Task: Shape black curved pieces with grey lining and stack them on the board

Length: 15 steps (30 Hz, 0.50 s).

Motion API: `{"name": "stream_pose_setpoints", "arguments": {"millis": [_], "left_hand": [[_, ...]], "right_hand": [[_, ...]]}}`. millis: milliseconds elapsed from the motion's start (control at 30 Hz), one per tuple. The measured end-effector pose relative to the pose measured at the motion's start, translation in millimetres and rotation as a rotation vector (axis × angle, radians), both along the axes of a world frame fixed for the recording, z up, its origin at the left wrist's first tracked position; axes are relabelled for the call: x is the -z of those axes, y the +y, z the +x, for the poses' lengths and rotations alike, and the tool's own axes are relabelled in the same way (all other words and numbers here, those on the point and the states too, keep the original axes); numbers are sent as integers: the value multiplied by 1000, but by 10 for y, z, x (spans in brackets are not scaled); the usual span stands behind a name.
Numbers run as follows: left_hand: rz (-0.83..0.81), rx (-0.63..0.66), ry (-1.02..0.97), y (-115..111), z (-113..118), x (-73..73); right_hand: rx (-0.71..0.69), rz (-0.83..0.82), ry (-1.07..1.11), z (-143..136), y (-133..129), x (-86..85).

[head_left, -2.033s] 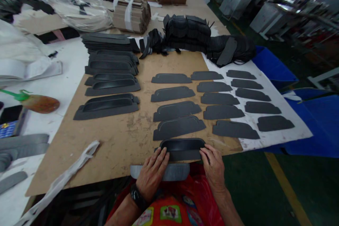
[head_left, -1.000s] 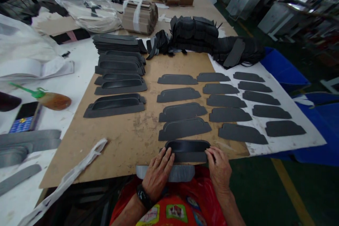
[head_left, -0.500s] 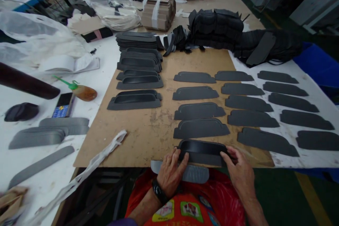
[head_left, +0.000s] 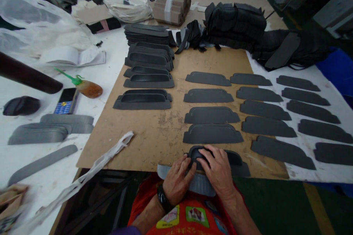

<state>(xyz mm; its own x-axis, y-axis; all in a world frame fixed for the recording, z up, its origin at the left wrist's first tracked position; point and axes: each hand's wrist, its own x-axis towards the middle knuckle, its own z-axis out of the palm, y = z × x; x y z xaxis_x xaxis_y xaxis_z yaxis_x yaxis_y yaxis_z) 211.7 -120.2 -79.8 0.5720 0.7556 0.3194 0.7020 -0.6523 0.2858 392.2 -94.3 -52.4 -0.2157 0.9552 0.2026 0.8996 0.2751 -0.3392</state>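
A dark grey flat panel [head_left: 243,169] with a shiny black strip [head_left: 233,157] on top lies at the table's front edge. My left hand [head_left: 178,178] holds its left end, thumb and fingers closed on it. Bent over the strip's left half, my right hand [head_left: 217,170] grips it with thumb and fingertips, hiding the middle. A pale grey curved piece [head_left: 203,186] juts out below the edge, under my hands. Above lie similar grey panels [head_left: 213,133] in columns. At left of the board, panels with black strips [head_left: 142,102] are stacked overlapping.
Brown board [head_left: 154,132] covers the white table. At left are a glue bottle [head_left: 89,89], a phone [head_left: 66,101], grey strips [head_left: 38,134] and a twisted white plastic band [head_left: 103,163]. Black bundles [head_left: 234,25] and tied cardboard [head_left: 172,5] stand behind.
My right hand has moved left from the panel's right end onto the black strip, close to my left hand. My left hand stays at the left end. The view has shifted slightly.
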Motion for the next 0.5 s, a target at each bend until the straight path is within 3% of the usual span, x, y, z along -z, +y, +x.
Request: {"name": "stream_pose_setpoints", "arguments": {"millis": [133,500], "left_hand": [[-6,-15,-24,-12,7,45],[-40,-18,-22,-3,9,8]], "right_hand": [[-53,-9,-36,-80,75,54],[-152,172,-85,-42,-7,121]]}}
